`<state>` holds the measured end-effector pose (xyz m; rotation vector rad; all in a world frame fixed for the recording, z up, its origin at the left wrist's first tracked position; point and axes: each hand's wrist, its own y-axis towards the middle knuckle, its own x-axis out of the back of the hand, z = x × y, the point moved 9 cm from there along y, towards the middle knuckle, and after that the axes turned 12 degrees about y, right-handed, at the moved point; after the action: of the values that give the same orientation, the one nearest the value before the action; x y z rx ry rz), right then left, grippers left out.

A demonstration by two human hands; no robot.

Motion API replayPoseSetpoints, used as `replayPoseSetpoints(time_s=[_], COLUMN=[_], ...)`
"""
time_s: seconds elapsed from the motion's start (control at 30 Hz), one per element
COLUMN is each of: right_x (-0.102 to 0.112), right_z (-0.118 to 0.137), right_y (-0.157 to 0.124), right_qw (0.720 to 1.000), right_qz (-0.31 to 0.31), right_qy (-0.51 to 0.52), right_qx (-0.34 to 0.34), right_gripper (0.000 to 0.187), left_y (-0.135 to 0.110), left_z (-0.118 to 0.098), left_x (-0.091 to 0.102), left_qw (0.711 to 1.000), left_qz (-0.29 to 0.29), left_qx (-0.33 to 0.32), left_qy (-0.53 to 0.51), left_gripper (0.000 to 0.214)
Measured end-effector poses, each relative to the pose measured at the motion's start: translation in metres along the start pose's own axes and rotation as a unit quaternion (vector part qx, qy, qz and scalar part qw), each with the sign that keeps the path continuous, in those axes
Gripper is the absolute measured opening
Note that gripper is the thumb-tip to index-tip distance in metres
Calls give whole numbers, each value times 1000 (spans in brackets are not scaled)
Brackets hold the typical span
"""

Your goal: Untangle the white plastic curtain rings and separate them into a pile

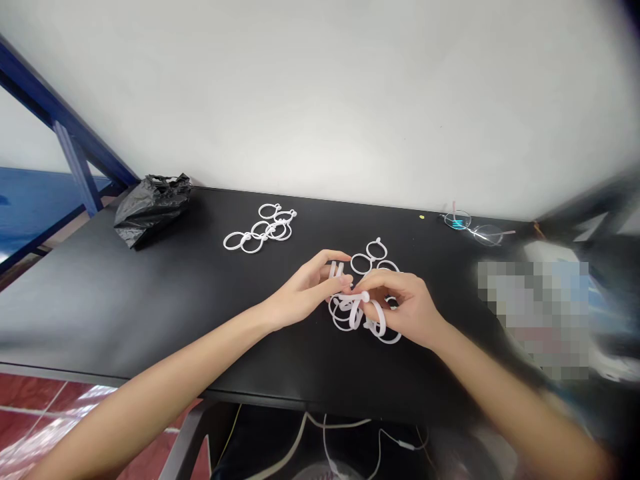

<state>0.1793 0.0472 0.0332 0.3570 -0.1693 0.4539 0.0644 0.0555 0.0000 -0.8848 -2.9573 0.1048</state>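
Rings (382, 321) held above desk (200, 307);
I saw left hand (303, 293) and right hand (414, 307) part-closed, each pinching rings; others lay beneath; I judged light fingertip pressure best for them.

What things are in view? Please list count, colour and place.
Flat black table: one, black, centre
Thin round white rings: about seven, white, rear centre-left
Nearer white rings: several, white, right of centre
Crumpled black plastic bag: one, black, left
Round eyeglasses: one pair, clear, right rear
Yellow bit: one, yellow, rear right
Pixelated object: count unclear, pale, right
Blue metal frame: one, blue, left
Plain wall: one, whitish, behind
Tiled floor: one, red, lower left
Thin cables: several, pale, below
Left hand: one, bare, holding nearer rings
Right hand: one, bare, holding nearer rings
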Motion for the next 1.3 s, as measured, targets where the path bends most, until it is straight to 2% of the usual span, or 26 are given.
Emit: replayPoseSetpoints(time_s=[0.2,0.37,0.5,0.63,0.8,0.87,1.0,1.1,1.23,1.3], right_x=[8,17,16,20,27,25,9,13,29,27], right_z=[-14,-27,-35,-27,-15,-10,-7,-7,-21,-29], right_y=[-2,-7,-9,-7,-9,-9,-7,-8,-10,-9], right_qw=[995,984,968,965,969,976,993,992,976,967], right_qz=[-64,-123,-141,-169,-189,-172,-89,-110,-182,-177], right_qy=[55,79,137,157,143,123,70,62,116,160], right_qx=[-56,-102,-153,-127,-69,-43,-15,8,-38,-85], right_gripper=[7,27,36,33,18,12,8,8,10,23], left_y=[-2,-5,-4,-3,-4,-4,-2,-1,-3,-5], left_z=[-1,2,7,12,7,5,9,10,0,-6], left_x=[-3,-11,-16,-17,-16,-16,-16,-17,-19,-21], left_qw=[1000,997,990,972,964,966,968,961,952,951], left_qz=[12,64,86,90,99,97,85,92,133,151], left_qx=[10,18,40,66,49,38,45,46,23,10], left_qy=[-5,-38,-103,-208,-240,-236,-231,-256,-276,-268], left_gripper=[34,47,49,48,51,50,41,44,50,57])
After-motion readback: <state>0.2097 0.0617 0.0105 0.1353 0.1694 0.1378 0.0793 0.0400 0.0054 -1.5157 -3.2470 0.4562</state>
